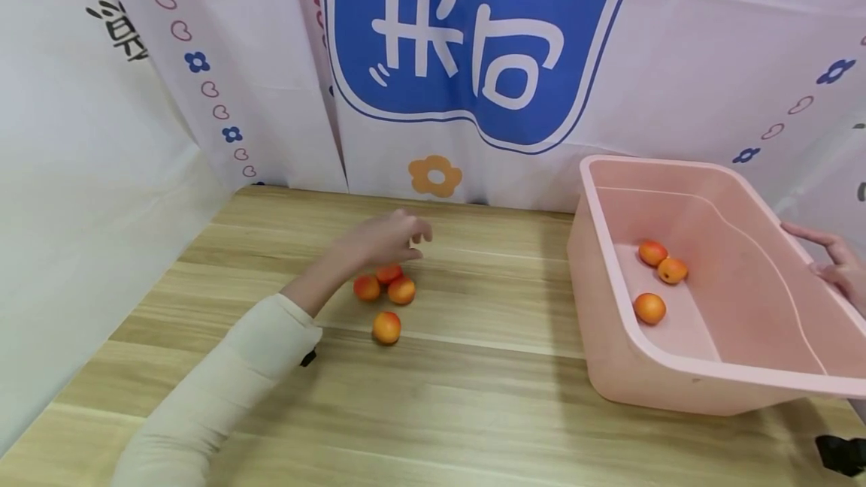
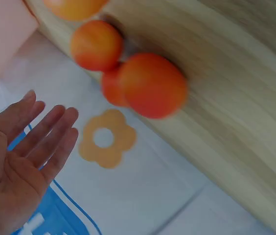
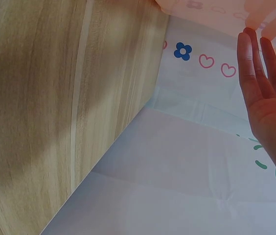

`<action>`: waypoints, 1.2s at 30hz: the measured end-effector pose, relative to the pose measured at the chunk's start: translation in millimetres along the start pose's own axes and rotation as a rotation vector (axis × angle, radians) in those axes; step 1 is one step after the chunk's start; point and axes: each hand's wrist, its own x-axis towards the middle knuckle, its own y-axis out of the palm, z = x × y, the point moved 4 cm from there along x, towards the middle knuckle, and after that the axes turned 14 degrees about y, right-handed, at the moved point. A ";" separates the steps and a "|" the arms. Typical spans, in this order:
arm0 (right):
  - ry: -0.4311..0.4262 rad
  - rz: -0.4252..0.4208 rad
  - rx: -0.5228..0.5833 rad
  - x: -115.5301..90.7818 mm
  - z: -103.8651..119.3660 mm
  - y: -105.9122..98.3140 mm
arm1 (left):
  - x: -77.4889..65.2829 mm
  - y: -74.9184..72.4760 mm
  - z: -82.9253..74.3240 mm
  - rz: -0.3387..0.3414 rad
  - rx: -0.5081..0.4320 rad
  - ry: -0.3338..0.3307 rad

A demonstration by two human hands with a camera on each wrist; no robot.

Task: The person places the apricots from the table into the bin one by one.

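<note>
My left hand point(image 1: 392, 239) hovers over the table just beyond several small, round, orange-red fruits that look like apricots point(image 1: 387, 328). In the left wrist view its loosely bent fingers point(image 2: 55, 129) hold nothing, and an apricot point(image 2: 152, 85) is close to the camera. At the far right, my right hand point(image 1: 842, 265) holds the rim of a pink plastic bin point(image 1: 612, 276), thumb on the rim. The right wrist view shows its long fingers point(image 3: 258, 68) against the outside of the bin wall; the thumb is hidden there. Three apricots point(image 1: 650, 308) lie inside the bin.
The wood-grain table point(image 1: 467, 389) ends at a printed white cloth point(image 1: 284, 119) behind and on the left. Between the loose fruits and the bin lies a stretch of tabletop. Dark objects point(image 1: 841, 455) show near the forearms.
</note>
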 end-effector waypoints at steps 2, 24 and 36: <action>-0.015 0.009 -0.009 0.7 0.8 -0.2 | -8.5 1.2 8.2 0.012 -0.013 -0.024; 0.000 -0.018 -0.025 -0.2 1.0 2.2 | -72.0 23.6 44.3 0.130 -0.219 -0.290; 0.006 -0.031 -0.010 -1.4 3.0 6.3 | -72.0 30.9 44.8 0.134 -0.255 -0.297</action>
